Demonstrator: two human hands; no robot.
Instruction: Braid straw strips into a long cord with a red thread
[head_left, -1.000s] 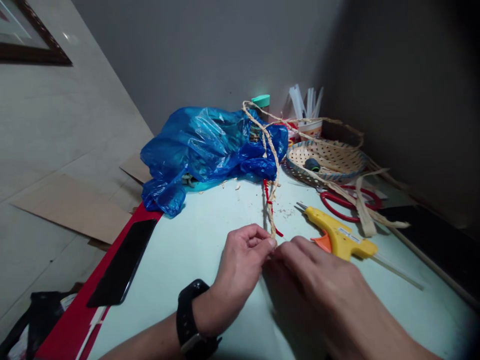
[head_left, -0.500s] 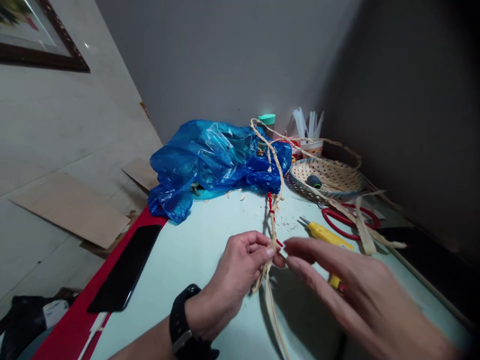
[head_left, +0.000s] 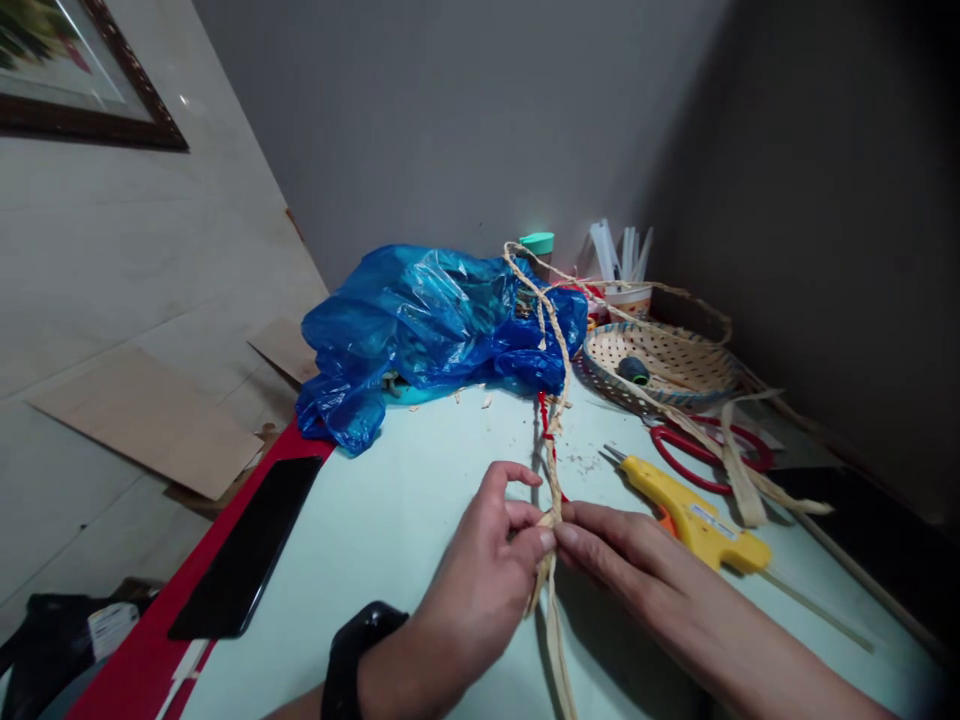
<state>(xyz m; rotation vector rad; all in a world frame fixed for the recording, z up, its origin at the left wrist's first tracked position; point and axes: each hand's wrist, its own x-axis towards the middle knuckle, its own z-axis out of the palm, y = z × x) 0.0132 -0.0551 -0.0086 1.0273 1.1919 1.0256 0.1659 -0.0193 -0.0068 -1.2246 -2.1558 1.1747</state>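
Note:
A braided tan straw cord (head_left: pixel 556 400) runs from the blue plastic bag down the pale table to my hands, with loose flat strands (head_left: pixel 558 640) trailing toward me. A red strand (head_left: pixel 545 415) shows in the braid. My left hand (head_left: pixel 480 580), with a black watch on its wrist, pinches the cord between thumb and fingertips. My right hand (head_left: pixel 637 575) meets it from the right, fingertips pressed on the same spot of the cord.
A yellow glue gun (head_left: pixel 694 515) lies just right of my hands, red scissors (head_left: pixel 709 455) beyond it. A woven basket tray (head_left: pixel 664 360), a cup of glue sticks (head_left: pixel 622 275) and the crumpled blue bag (head_left: pixel 427 325) sit at the back. A black phone (head_left: pixel 244 550) lies on the left red edge.
My right hand drew back from a spread-fingered reach and closed onto the cord beside my left thumb. The glue gun shows fully again. Loose strands now hang below my hands.

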